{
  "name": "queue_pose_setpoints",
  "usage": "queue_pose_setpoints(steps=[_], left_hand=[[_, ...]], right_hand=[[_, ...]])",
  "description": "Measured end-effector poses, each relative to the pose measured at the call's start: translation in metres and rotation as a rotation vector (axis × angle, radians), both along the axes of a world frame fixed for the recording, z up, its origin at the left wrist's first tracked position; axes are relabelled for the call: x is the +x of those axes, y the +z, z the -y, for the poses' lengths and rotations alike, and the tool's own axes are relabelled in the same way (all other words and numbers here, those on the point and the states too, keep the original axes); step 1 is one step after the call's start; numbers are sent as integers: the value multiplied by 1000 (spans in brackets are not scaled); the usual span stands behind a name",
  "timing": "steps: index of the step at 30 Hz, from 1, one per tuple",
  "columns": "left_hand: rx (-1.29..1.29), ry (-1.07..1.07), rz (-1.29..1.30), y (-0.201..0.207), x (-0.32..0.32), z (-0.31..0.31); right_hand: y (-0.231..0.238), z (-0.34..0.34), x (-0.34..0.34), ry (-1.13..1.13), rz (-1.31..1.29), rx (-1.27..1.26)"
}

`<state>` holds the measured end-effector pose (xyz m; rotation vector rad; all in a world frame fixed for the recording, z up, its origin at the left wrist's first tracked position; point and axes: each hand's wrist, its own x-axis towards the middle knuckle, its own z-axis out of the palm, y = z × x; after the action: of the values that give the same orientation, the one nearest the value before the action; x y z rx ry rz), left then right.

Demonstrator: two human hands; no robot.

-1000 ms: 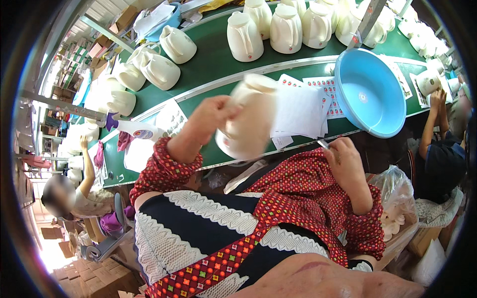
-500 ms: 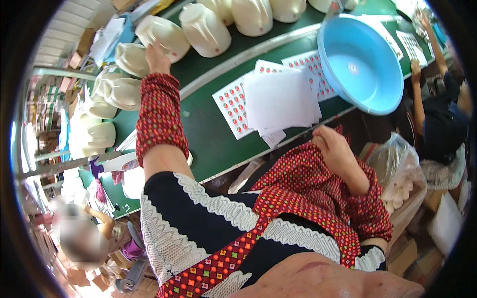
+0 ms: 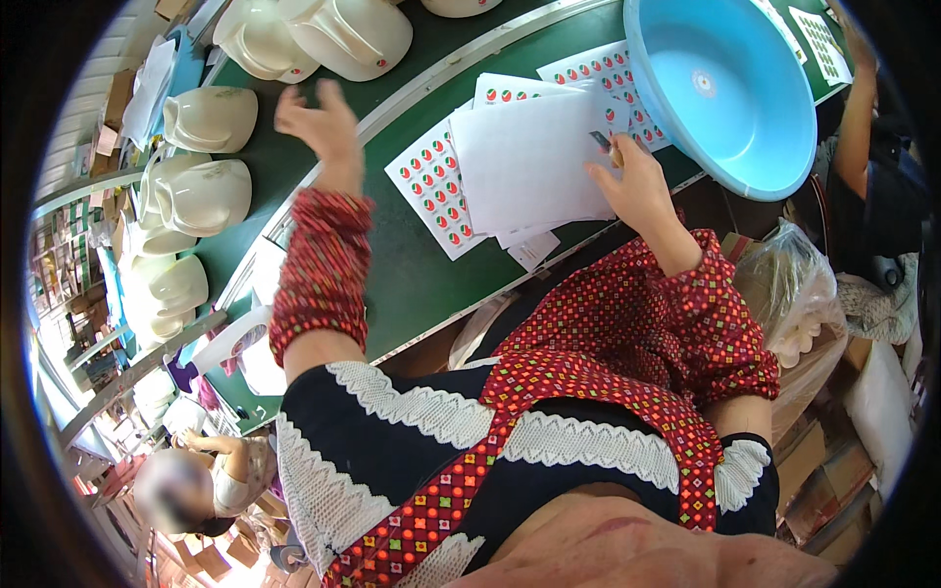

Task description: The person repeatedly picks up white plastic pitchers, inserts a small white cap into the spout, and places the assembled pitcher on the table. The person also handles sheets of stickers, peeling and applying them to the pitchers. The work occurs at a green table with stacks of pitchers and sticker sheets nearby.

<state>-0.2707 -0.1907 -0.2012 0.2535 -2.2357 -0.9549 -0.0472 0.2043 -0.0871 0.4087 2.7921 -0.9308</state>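
My left hand (image 3: 320, 125) is in the air over the green table, just below two cream plastic jugs (image 3: 348, 34); its fingers are apart and hold nothing. The jugs have looped handles, and small red-and-green round stickers show on their sides. My right hand (image 3: 637, 186) is over the right part of a stack of white sheets (image 3: 529, 162). Its thumb and fingers are closed round a small dark piece (image 3: 600, 140), too small to make out. Sheets of round red-and-green stickers (image 3: 436, 191) stick out from under the white stack.
A large blue basin (image 3: 725, 88) overhangs the table edge right of the sheets. More jugs (image 3: 204, 194) line the left, beyond a pale rail (image 3: 441, 73). A plastic bag (image 3: 794, 284) stands at lower right. Another person's arm (image 3: 858, 127) is at far right; someone sits at lower left.
My left hand has come away from the jug it was touching. My right hand has gone from in front of the apron out to the sheets. The whole view has shifted somewhat.
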Motion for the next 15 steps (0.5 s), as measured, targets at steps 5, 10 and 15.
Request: queue_pose_setpoints(steps=[5,10,15], left_hand=[[-204,-951,254,33,119,-100],[-638,-922,565,47,111,-136],[-586,-950,600,46,109,-136]], right_hand=[[-20,1,1,-18,37,-11],[-24,-5,31,-46,-65,-69],[-22,-5,52,-98,-102,-122]])
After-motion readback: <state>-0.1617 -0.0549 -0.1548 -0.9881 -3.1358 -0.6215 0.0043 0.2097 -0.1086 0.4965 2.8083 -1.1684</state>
